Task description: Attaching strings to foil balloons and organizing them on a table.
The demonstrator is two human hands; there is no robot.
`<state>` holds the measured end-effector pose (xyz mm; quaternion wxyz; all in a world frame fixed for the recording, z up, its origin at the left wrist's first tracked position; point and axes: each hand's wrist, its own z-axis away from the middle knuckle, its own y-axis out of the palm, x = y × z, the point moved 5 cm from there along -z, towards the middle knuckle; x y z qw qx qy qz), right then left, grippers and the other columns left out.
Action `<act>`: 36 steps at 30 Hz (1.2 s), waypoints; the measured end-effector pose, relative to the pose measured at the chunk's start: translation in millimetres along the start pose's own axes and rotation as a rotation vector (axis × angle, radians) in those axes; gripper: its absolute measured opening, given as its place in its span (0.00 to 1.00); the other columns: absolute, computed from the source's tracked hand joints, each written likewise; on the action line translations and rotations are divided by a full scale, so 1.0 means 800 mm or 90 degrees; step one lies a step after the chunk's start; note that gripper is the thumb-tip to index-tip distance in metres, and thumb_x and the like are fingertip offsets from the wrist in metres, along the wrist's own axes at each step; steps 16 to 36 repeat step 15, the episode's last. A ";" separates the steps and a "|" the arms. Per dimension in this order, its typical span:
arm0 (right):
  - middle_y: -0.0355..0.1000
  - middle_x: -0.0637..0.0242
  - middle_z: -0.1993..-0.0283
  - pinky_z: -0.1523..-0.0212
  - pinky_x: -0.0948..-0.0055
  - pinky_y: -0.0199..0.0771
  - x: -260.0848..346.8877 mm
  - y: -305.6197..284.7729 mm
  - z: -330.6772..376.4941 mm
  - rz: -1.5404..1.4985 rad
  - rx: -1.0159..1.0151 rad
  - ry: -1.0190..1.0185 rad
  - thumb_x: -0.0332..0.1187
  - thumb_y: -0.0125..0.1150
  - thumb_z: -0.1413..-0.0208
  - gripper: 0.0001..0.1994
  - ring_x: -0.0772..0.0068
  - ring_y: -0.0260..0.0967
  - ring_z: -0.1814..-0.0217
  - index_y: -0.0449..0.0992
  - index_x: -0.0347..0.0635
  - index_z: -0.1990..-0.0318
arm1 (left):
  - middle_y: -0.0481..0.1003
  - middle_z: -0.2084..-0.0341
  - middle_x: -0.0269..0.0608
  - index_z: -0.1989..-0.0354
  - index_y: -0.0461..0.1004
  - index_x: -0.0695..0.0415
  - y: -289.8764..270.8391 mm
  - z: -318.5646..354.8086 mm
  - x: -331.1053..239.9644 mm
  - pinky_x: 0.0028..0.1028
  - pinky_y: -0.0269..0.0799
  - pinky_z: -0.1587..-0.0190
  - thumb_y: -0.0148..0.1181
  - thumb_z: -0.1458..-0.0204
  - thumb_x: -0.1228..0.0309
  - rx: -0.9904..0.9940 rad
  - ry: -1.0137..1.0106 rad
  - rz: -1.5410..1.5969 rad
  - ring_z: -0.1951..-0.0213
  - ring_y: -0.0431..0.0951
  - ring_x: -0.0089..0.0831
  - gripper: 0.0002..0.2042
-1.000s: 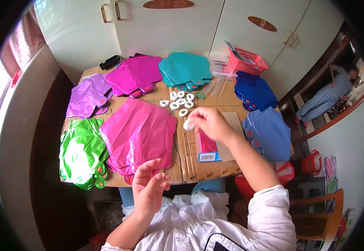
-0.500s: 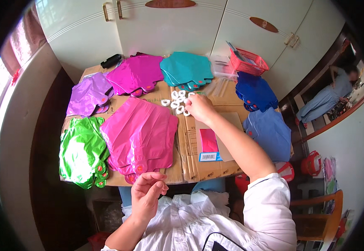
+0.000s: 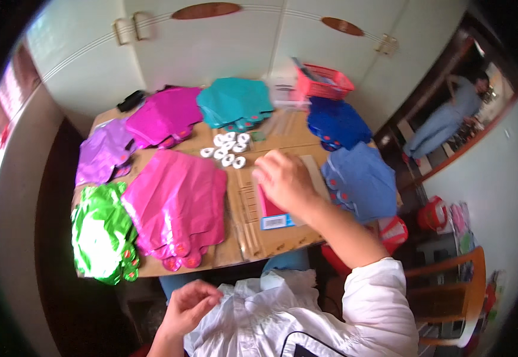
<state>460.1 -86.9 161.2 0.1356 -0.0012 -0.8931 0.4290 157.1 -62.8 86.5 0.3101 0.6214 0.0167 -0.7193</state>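
My right hand (image 3: 284,181) is over a flat clear packet with a pink sheet (image 3: 271,206) and a blue-edged label at its lower end. Its fingers are bent down and together; motion blur and the hand itself hide what they hold. Beyond it lies a cluster of small white rings (image 3: 228,146), like little rolls of tape. Above my lap, short of the table's front edge, my left hand (image 3: 190,306) is half curled and empty, its thumb apart from the fingers. A big stack of flat pink foil balloons (image 3: 178,199) lies nearest it on the table.
More flat foil stacks ring the cardboard-covered table: green (image 3: 101,232), lilac (image 3: 105,152), magenta (image 3: 165,116), teal (image 3: 235,101), dark blue (image 3: 337,122) and light blue (image 3: 360,181). A red basket (image 3: 324,83) stands at the back. A wooden chair (image 3: 470,291) is at right; another person (image 3: 449,113) appears beyond.
My right hand has drawn back from the white rings toward me, over the packet. My left hand has dropped slightly toward my lap. The whole view has shifted a little.
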 end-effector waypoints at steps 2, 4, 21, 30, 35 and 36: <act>0.69 0.66 0.67 0.61 0.61 0.68 0.032 -0.033 0.029 -0.025 0.014 -0.055 0.32 0.62 0.50 0.04 0.59 0.68 0.65 0.74 0.44 0.70 | 0.77 0.65 0.37 0.62 0.75 0.66 -0.020 0.016 0.028 0.20 0.71 0.61 0.58 0.46 0.81 0.004 -0.105 -0.083 0.63 0.74 0.19 0.04; 0.67 0.67 0.69 0.62 0.63 0.68 0.053 -0.042 0.063 -0.073 0.070 -0.149 0.31 0.63 0.53 0.04 0.64 0.68 0.65 0.74 0.45 0.71 | 0.78 0.67 0.41 0.62 0.75 0.66 -0.043 0.025 0.052 0.21 0.72 0.60 0.63 0.48 0.76 -0.046 -0.120 -0.156 0.63 0.77 0.23 0.08; 0.71 0.59 0.70 0.63 0.62 0.72 0.095 0.028 0.208 -0.355 0.605 -0.093 0.37 0.62 0.49 0.09 0.57 0.72 0.65 0.76 0.40 0.71 | 0.79 0.72 0.45 0.63 0.78 0.61 -0.176 0.041 0.162 0.24 0.74 0.64 0.64 0.52 0.72 -0.113 -0.108 -0.640 0.68 0.80 0.32 0.09; 0.71 0.59 0.70 0.63 0.62 0.72 0.095 0.028 0.208 -0.355 0.605 -0.093 0.37 0.62 0.49 0.09 0.57 0.72 0.65 0.76 0.40 0.71 | 0.79 0.72 0.45 0.63 0.78 0.61 -0.176 0.041 0.162 0.24 0.74 0.64 0.64 0.52 0.72 -0.113 -0.108 -0.640 0.68 0.80 0.32 0.09; 0.71 0.59 0.70 0.63 0.62 0.72 0.095 0.028 0.208 -0.355 0.605 -0.093 0.37 0.62 0.49 0.09 0.57 0.72 0.65 0.76 0.40 0.71 | 0.79 0.72 0.45 0.63 0.78 0.61 -0.176 0.041 0.162 0.24 0.74 0.64 0.64 0.52 0.72 -0.113 -0.108 -0.640 0.68 0.80 0.32 0.09; 0.71 0.59 0.70 0.63 0.62 0.72 0.095 0.028 0.208 -0.355 0.605 -0.093 0.37 0.62 0.49 0.09 0.57 0.72 0.65 0.76 0.40 0.71 | 0.79 0.72 0.45 0.63 0.78 0.61 -0.176 0.041 0.162 0.24 0.74 0.64 0.64 0.52 0.72 -0.113 -0.108 -0.640 0.68 0.80 0.32 0.09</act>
